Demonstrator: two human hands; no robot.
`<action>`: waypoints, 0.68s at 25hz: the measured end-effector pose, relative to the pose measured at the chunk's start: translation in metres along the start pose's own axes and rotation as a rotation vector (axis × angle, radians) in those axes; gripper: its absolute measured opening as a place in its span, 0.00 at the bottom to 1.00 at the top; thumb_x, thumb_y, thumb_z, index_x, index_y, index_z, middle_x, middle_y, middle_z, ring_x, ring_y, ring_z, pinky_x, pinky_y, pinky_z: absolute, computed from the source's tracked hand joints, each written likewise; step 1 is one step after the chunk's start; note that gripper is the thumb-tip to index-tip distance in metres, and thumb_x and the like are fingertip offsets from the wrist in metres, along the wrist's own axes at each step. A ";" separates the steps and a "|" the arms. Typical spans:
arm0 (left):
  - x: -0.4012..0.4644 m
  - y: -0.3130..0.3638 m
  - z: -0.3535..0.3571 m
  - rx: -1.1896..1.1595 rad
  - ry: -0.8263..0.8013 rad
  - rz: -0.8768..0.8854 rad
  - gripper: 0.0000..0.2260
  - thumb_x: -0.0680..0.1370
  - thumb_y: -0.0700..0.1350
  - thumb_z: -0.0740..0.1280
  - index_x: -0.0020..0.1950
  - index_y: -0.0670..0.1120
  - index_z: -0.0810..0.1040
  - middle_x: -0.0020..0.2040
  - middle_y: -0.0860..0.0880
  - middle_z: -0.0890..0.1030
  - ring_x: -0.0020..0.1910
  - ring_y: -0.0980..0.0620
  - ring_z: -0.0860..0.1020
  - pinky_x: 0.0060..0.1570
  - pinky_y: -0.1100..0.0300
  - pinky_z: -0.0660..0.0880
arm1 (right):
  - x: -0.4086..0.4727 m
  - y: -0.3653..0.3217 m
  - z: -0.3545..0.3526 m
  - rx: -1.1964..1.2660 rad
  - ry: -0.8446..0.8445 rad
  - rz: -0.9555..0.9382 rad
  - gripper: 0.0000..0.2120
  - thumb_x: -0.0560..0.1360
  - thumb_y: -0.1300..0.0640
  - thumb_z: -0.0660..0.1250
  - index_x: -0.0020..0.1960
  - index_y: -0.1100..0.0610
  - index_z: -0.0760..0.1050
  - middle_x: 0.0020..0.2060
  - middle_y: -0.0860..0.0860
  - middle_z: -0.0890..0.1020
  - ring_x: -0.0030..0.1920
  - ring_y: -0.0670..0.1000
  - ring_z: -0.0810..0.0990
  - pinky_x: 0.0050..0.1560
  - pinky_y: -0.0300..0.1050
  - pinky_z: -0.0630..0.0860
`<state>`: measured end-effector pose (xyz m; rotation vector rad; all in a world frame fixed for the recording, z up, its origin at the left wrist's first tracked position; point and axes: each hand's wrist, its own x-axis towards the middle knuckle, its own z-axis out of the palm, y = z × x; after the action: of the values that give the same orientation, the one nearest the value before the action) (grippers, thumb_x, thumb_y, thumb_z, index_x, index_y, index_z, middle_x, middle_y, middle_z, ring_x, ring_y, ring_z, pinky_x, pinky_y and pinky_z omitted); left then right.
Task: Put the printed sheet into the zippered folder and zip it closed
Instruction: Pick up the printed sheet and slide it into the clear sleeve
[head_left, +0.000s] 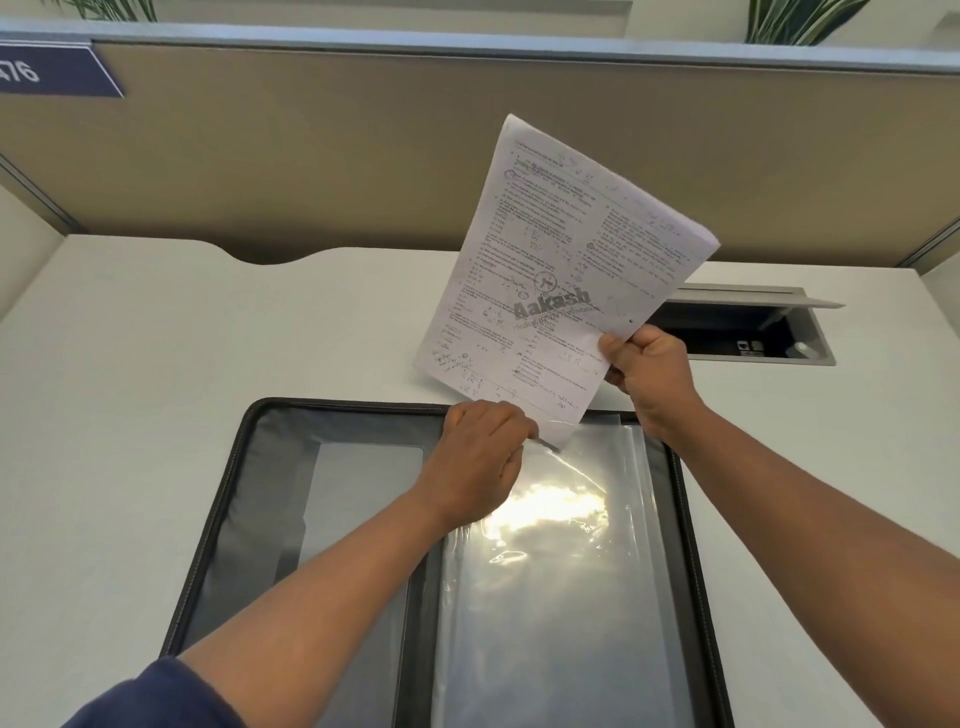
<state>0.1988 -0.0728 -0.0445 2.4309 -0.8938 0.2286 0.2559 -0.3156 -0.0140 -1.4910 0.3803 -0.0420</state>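
Between the curled fingers and thumb of the right hand (649, 371): printed sheet (558, 275), pinched at its lower right corner, held tilted above the desk (156, 338), its bottom edge just over the folder's far rim. Under the left hand (480, 457): zippered folder (249, 493), lying open and flat on the desk; fingers curled, pinching the top edge of a clear plastic sleeve (550, 571) on the folder's right half. Beyond the right-hand fingers: open cable hatch (753, 332) in the desk. Further back: tan partition panel (311, 156).
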 end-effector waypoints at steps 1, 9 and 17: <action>0.000 0.000 0.000 0.005 0.007 0.001 0.12 0.74 0.36 0.70 0.55 0.48 0.79 0.52 0.52 0.80 0.51 0.49 0.77 0.55 0.53 0.65 | -0.001 0.001 -0.001 -0.003 -0.007 0.011 0.09 0.81 0.63 0.68 0.53 0.51 0.83 0.52 0.47 0.89 0.53 0.50 0.87 0.49 0.47 0.85; 0.007 -0.003 -0.005 0.062 -0.046 -0.082 0.15 0.78 0.45 0.67 0.65 0.47 0.78 0.55 0.52 0.81 0.52 0.48 0.77 0.54 0.49 0.67 | 0.003 -0.004 -0.043 -0.075 -0.107 0.174 0.09 0.80 0.66 0.68 0.54 0.55 0.83 0.50 0.48 0.89 0.50 0.51 0.88 0.42 0.45 0.85; 0.023 -0.029 -0.018 0.001 -0.070 -0.441 0.13 0.83 0.50 0.57 0.66 0.51 0.73 0.45 0.54 0.81 0.47 0.49 0.76 0.54 0.50 0.64 | 0.004 0.002 -0.062 -0.057 -0.125 0.218 0.10 0.80 0.66 0.67 0.56 0.55 0.83 0.51 0.48 0.89 0.50 0.52 0.88 0.41 0.44 0.85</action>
<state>0.2352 -0.0571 -0.0342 2.5743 -0.3645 -0.0184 0.2419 -0.3764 -0.0191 -1.4918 0.4436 0.2364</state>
